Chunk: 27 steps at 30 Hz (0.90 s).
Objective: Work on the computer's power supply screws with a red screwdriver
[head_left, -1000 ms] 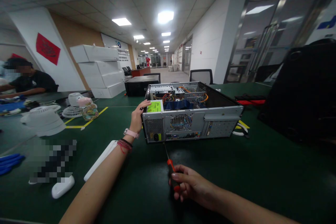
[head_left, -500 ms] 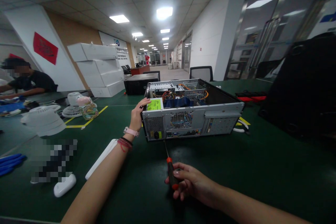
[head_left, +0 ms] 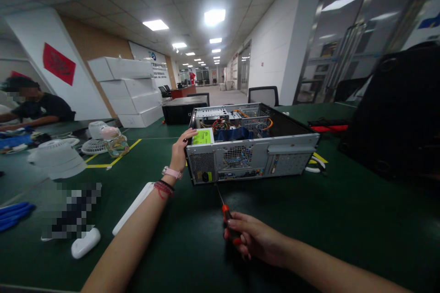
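Observation:
An uncovered computer case [head_left: 256, 149] lies on its side on the green table, its rear panel facing me. The power supply [head_left: 202, 137] with a bright green label fills its near left corner. My left hand [head_left: 180, 149] grips that corner, fingers over the top edge by the label. In my right hand [head_left: 249, 236] is a screwdriver [head_left: 231, 224] with a dark and red handle, fingers closed around it. Its thin shaft points up toward the lower edge of the rear panel, below the power socket. Whether the tip touches a screw is too small to tell.
A white mouse [head_left: 85, 242], a blurred-out object and blue gloves [head_left: 13, 215] lie at the left. Beyond them are white fans [head_left: 58, 158] and a jar [head_left: 115, 142]. White boxes [head_left: 130, 91] stand stacked behind. A large black object [head_left: 395, 114] stands at right. Another person sits far left.
My right hand has shifted slightly right, and the screwdriver handle has swung right and turned, with its tip staying near the same spot. My left hand has not moved.

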Each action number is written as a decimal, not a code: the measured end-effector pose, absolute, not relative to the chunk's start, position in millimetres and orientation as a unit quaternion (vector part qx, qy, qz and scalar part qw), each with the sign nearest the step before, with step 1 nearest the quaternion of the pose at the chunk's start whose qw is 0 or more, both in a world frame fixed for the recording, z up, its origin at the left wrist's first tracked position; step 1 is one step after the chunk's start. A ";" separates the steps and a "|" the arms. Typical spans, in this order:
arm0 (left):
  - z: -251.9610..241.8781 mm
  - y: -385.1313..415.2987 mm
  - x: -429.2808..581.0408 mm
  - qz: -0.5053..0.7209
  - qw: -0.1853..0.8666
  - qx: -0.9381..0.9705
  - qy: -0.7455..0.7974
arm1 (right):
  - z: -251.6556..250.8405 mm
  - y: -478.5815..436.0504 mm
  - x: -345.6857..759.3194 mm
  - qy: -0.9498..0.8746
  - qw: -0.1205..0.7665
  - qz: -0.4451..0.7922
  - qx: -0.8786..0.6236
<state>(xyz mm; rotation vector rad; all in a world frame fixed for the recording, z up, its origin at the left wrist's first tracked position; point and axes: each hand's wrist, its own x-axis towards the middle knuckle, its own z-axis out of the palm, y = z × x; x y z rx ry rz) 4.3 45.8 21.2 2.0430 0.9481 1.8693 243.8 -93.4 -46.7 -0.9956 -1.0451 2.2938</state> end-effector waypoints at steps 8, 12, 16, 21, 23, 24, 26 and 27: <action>21.2 46.2 3.9 0.630 0.098 0.692 0.338 | -45.4 -95.2 243.2 -0.374 0.203 0.830 -0.361; 20.5 46.4 3.8 0.629 0.097 0.694 0.337 | -44.9 -95.9 242.9 -0.376 0.203 0.834 -0.349; 21.8 45.3 4.5 0.630 0.101 0.694 0.334 | -45.7 -94.9 243.9 -0.370 0.203 0.844 -0.330; 22.6 44.6 4.6 0.627 0.098 0.695 0.337 | -47.2 -93.2 244.8 -0.374 0.196 0.854 -0.305; 21.8 45.4 3.9 0.625 0.097 0.697 0.338 | -47.9 -92.8 245.0 -0.377 0.200 0.855 -0.296; 21.2 45.8 3.5 0.624 0.097 0.698 0.338 | -48.4 -92.6 245.1 -0.379 0.201 0.855 -0.292; 20.4 46.5 3.0 0.624 0.096 0.698 0.337 | -49.4 -92.0 245.3 -0.382 0.202 0.855 -0.287; 20.2 46.6 2.9 0.624 0.095 0.698 0.338 | -49.9 -91.6 245.4 -0.382 0.200 0.856 -0.286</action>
